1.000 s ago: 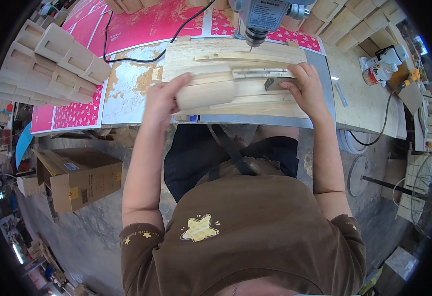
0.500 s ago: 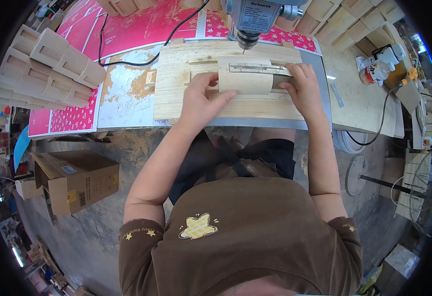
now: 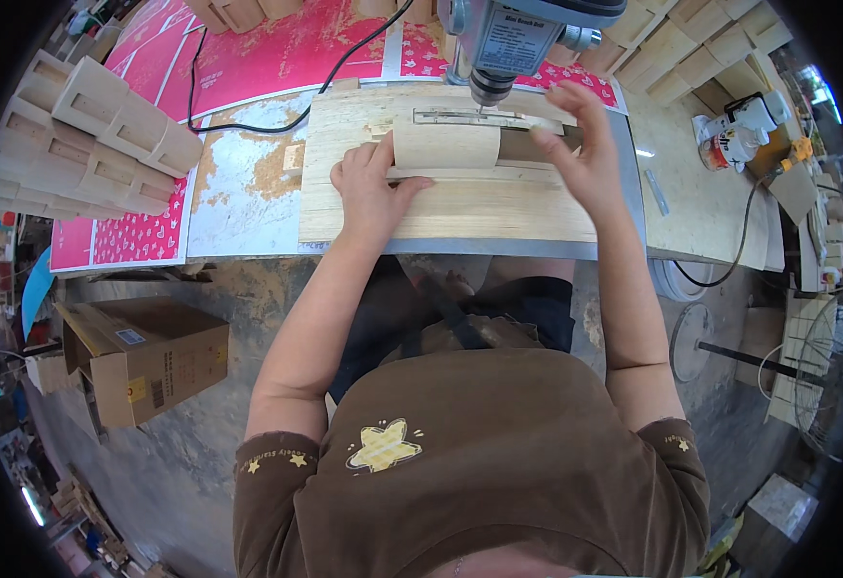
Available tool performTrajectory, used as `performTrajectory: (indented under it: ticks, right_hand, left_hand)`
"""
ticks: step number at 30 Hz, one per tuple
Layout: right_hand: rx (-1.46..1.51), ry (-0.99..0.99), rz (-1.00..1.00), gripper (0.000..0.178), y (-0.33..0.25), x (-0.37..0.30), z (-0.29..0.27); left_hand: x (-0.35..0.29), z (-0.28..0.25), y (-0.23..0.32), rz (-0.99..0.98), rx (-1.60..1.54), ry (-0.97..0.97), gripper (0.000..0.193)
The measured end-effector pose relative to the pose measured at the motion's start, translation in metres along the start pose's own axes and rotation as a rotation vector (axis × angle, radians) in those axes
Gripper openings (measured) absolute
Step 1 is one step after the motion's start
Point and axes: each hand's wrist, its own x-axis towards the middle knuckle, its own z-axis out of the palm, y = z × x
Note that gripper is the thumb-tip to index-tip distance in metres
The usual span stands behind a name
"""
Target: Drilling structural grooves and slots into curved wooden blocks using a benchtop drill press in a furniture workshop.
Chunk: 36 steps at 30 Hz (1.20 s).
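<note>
A pale wooden block (image 3: 445, 146) with a smooth curved face lies under the bench drill, on a planked wooden board (image 3: 479, 207). My left hand (image 3: 371, 188) grips its left end, fingers behind the edge and thumb stretched along the front. A narrow clear strip (image 3: 431, 118) with dark lines lies along the block's far side and reaches past its right end. Just above the strip hangs the drill chuck (image 3: 491, 89), its thin bit pointing down. To the right, my right hand (image 3: 583, 149) is raised off the block, fingers apart and holding nothing.
Hollow wooden pieces (image 3: 118, 116) are stacked at left, with more (image 3: 672, 58) at back right. A black cable (image 3: 315, 104) crosses the pink sheet. White bottles (image 3: 744, 130) and a light blue marker-like stick (image 3: 657, 193) lie right. A cardboard box (image 3: 156, 356) stands below left.
The wooden block and strip have moved left and slightly away from me, under the drill bit. My right hand has let go and lifted, while my left hand has moved left with the block.
</note>
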Motion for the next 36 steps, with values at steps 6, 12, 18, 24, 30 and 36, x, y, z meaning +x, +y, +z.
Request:
performTrajectory:
  ticks: [6,12,18,24,30,36]
  right_hand:
    - [0.291,0.659,0.004,0.025,-0.124,0.109,-0.036]
    - [-0.115,0.09,0.033,0.034,-0.112,0.151,-0.047]
    - [-0.577,0.193,-0.162,0.022,-0.116,0.066,-0.059]
    - [-0.215,0.26,-0.126,0.01,-0.083,-0.005,-0.014]
    - [-0.262,0.316,-0.369,0.012,-0.021,-0.009,0.009]
    - [-0.339,0.311,-0.527,0.015,-0.05,0.003,-0.013]
  left_hand:
    - [0.0,0.001,-0.001,-0.011,0.008,-0.018,0.07]
    - [0.0,0.001,0.0,-0.028,0.008,-0.012,0.07]
    - [-0.002,0.0,-0.003,-0.014,0.023,0.0,0.07]
    - [-0.003,0.0,-0.003,-0.019,0.041,-0.008,0.069]
    - [0.0,0.002,0.0,0.005,0.032,0.007,0.069]
    - [-0.002,0.0,-0.002,-0.042,0.065,-0.049,0.069]
